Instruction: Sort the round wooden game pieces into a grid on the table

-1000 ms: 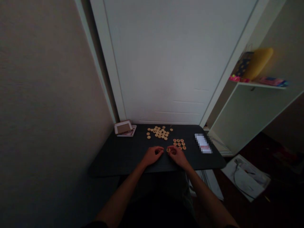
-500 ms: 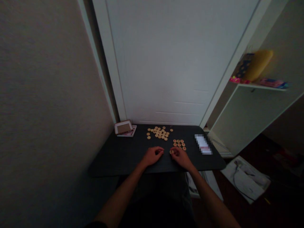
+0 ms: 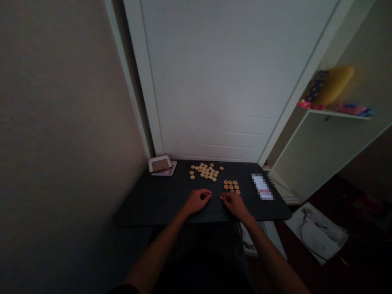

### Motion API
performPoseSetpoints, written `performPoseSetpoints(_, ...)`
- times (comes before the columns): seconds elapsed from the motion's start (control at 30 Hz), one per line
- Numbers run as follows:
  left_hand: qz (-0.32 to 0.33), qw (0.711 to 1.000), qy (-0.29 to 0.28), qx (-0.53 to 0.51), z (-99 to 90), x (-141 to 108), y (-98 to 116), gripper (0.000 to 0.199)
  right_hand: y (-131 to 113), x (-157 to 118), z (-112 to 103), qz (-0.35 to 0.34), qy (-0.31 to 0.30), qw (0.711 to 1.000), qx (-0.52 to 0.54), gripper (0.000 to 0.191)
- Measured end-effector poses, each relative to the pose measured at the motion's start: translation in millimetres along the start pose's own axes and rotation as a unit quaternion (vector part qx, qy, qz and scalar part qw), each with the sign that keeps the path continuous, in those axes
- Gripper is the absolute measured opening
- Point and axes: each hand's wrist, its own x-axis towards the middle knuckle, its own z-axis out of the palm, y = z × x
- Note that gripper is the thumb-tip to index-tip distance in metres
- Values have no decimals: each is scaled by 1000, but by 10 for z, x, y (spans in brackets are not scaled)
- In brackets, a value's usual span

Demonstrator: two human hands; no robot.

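My right hand (image 3: 235, 204) is low over the dark tabletop, thumb and forefinger pinched on a Chinese chess piece (image 3: 222, 197), a small round wooden disc partly covered by the fingers. Just beyond that hand, several pieces with reddish marks (image 3: 231, 187) lie face up in short rows, the nearest row partly hidden. My left hand (image 3: 196, 201) rests on its side to the left, fingers curled and tips close together, with nothing visible between them. Farther back, a loose cluster of pale, mostly blank-looking pieces (image 3: 207, 172) spreads across the table.
The black table (image 3: 147, 204) stands against a white door panel (image 3: 214, 81). An open shallow box (image 3: 161, 165) sits at its back left, and a blurred-out phone (image 3: 262, 187) at the right. A shelf (image 3: 337, 111) and a white box on the floor (image 3: 318, 232) are farther right.
My right hand has shifted very slightly right with the piece at its fingertips. My left hand stays in place. The camera view has moved a little.
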Motion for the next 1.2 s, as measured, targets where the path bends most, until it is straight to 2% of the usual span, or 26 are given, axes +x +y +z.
performPoseSetpoints(0.1,-10,1000,-3,0,7,2,-6,27,-7,-31,23,5,11,1000,-27,29)
performPoseSetpoints(0.27,-10,1000,-5,1,11,2,-20,28,-73,-176,45,-30,45,996,-67,28)
performPoseSetpoints(0.57,4,1000,-8,8,2,1,-24,28,-101,-306,48,-89,25,990,-108,39)
performPoseSetpoints(0.8,-4,1000,0,11,19,2,-35,27,-6,-284,96,-71,26,990,-122,43)
performPoseSetpoints(1.2,-5,1000,-2,4,10,3,-11,27,5,-281,128,-48,52,992,-104,45)
